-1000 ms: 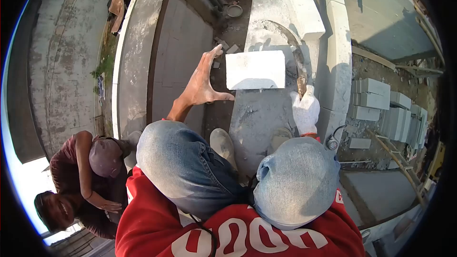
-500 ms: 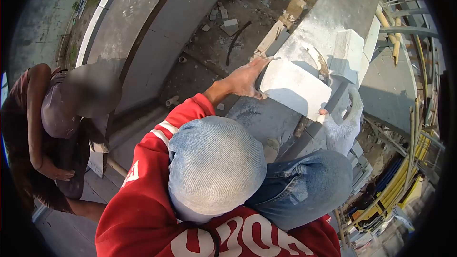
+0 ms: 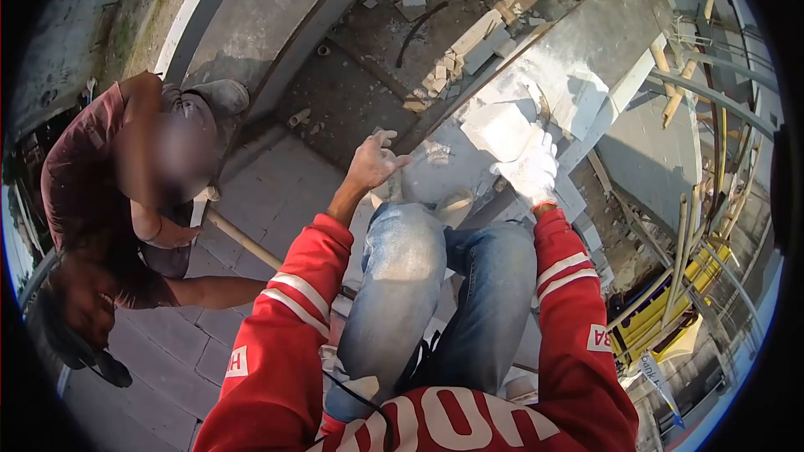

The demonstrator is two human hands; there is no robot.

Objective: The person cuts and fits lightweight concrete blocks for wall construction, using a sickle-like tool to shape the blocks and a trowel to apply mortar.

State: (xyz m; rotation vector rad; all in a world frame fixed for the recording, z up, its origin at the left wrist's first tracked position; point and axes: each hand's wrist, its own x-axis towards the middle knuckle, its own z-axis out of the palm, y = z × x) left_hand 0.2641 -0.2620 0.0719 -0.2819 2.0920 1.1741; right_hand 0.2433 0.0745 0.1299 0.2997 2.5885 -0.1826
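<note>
Your right hand [image 3: 529, 172], in a white glove, rests on the near edge of the white block [image 3: 500, 127], fingers curled against it, though you cannot tell whether they truly clamp it. Your bare left hand [image 3: 373, 161] hangs just left of the block, fingers loosely bent and apart, holding nothing, above the near end of the grey wall top [image 3: 586, 50] on which the block lies. A second white block [image 3: 596, 109] sits just beyond the first, on the same surface. Your knees in blue jeans [image 3: 402, 259] crowd the space right under both hands. To the left the wall top drops away to a paved floor [image 3: 276, 192] far below, strewn with rubble [image 3: 469, 46], where another person [image 3: 117, 192] stands close by. To the right, bamboo poles [image 3: 695, 226] run beside the edge.
</note>
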